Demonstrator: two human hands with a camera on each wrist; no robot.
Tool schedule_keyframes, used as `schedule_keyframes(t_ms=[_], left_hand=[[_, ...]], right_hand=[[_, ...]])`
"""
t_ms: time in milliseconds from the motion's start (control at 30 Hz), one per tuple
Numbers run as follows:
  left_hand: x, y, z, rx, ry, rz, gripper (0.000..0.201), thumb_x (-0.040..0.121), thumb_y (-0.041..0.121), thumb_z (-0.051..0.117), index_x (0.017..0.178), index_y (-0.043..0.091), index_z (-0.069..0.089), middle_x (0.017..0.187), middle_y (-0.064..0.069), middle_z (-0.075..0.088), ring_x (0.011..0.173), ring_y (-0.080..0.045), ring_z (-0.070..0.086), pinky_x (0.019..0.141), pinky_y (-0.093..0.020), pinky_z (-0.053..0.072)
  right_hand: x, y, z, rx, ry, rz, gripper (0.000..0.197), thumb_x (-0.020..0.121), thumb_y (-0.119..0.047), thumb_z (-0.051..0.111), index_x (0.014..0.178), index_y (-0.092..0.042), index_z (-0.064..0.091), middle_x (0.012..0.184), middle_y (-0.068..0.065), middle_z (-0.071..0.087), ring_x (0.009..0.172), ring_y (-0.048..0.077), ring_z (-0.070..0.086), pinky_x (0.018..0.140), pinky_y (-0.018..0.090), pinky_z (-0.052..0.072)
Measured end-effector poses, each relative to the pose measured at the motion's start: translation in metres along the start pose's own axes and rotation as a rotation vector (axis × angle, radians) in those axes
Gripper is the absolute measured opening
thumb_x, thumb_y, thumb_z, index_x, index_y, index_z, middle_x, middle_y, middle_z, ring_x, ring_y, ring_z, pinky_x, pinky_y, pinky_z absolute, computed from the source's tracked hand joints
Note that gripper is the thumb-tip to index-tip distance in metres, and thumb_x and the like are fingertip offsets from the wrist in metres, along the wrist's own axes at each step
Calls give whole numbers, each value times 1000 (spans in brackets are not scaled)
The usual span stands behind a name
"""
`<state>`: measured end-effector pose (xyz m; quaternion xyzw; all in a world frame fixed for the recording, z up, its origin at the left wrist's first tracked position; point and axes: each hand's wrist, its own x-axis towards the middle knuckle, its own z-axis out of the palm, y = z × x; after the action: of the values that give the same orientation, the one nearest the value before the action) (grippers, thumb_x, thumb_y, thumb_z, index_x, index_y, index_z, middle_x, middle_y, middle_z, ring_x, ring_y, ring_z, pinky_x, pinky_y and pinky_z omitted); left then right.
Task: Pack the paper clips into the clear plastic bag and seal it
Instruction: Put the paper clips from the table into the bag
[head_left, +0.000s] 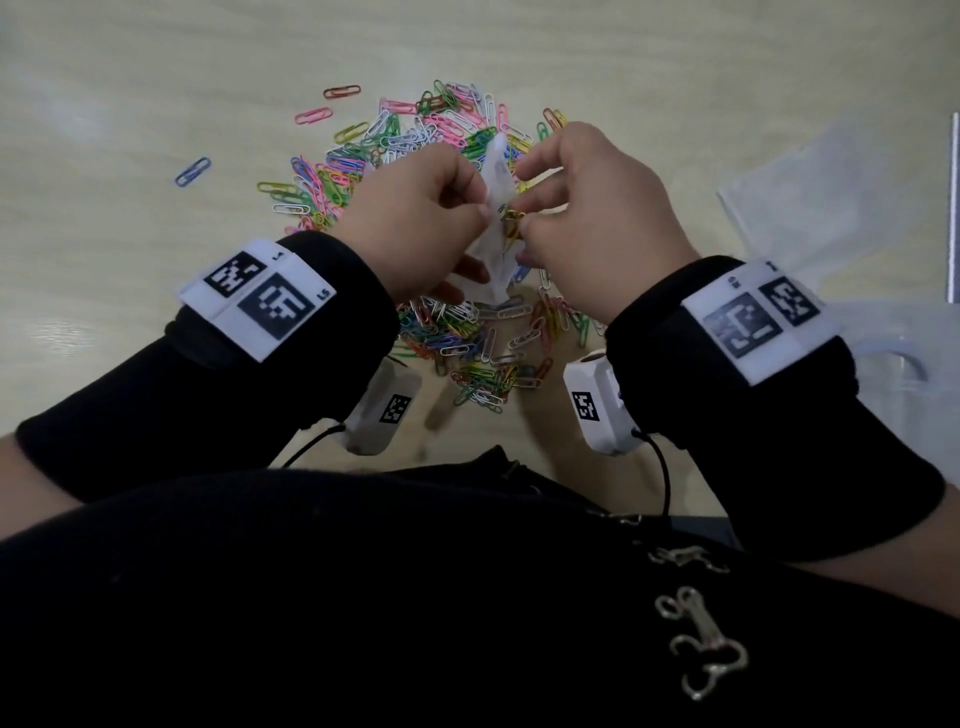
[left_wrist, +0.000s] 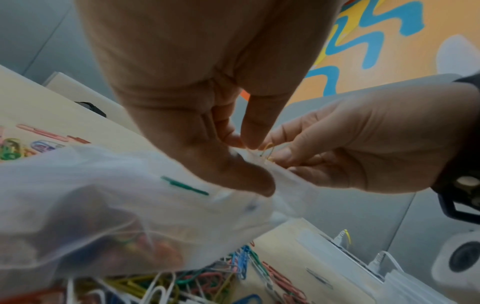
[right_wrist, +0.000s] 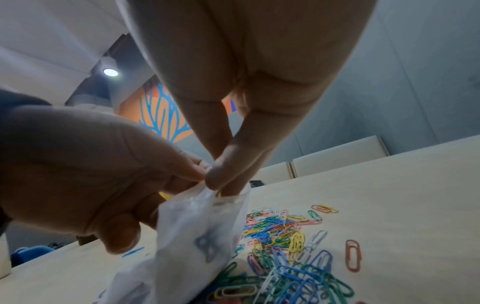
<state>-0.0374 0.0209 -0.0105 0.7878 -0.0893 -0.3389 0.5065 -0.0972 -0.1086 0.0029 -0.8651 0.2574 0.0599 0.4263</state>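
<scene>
A small clear plastic bag (head_left: 496, 182) hangs upright between my hands, above a heap of coloured paper clips (head_left: 415, 140) on the pale wooden table (head_left: 130, 104). My left hand (head_left: 479, 209) pinches the bag's rim and holds its mouth apart. My right hand (head_left: 521, 221) pinches a few yellow and green clips (head_left: 510, 218) at that mouth. In the left wrist view the yellow clip (left_wrist: 269, 149) sits at the right hand's fingertips (left_wrist: 281, 157), above the bag (left_wrist: 103, 205). In the right wrist view, the right fingertips (right_wrist: 221, 179) dip into the bag (right_wrist: 197, 236).
More clear bags (head_left: 831, 197) and a clear plastic container (head_left: 893, 364) lie at the right. Loose clips are scattered to the left, among them a blue one (head_left: 193, 171) and a pink one (head_left: 313, 115). More clips (head_left: 483, 358) lie under my wrists.
</scene>
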Motion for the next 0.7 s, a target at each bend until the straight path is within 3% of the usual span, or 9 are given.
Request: schedule_keyframes(t_ms=[133,233,367,500,567,700], left_hand=[[-3,4,2,48,29,36,15,86,20,58,76,31,53,88,-6,58,72,-33,70,59,-50,59],[-6,7,3,57,57,58,7,75,31,56,71,37,55,86,-9,59,82,-39,65,68,-59,56],[-4,3,4,10,75,32,12,73,31,57,67,41,56,90,-20,60,75,-40,63,62,-61,56],[-1,-1,4,-46,61,1,20,83,17,58,71,31,55,77,-7,59,54,-26,62,58,-53,58],[2,-4,3,-91,92,-19,20,87,9,52,73,23,53,69,-6,56,44,-19,59,54,-44,57],[4,-6,-6,-105,259,-23,9,81,15,45,75,19,51,59,-4,49,40,-19,48,42,-27,42]], right_hand=[[-4,-1,3,-63,59,-107,23,78,-11,63,96,-22,55,88,-5,68,78,15,65,78,35,54],[-4,1,2,-16,109,-145,14,79,-14,60,89,-23,59,83,-3,69,79,14,67,79,37,54],[-2,3,-1,80,150,-146,21,74,-10,58,82,-29,53,87,-4,65,76,15,70,76,38,56],[4,8,-1,117,194,-131,21,76,-13,59,77,-33,51,88,-2,63,73,18,67,75,37,56],[14,15,-2,32,191,-109,13,81,-15,54,87,-26,59,93,-1,62,78,17,62,82,36,52],[41,28,-1,-271,104,-81,29,92,-18,47,120,-20,56,129,6,49,111,20,54,96,25,37]])
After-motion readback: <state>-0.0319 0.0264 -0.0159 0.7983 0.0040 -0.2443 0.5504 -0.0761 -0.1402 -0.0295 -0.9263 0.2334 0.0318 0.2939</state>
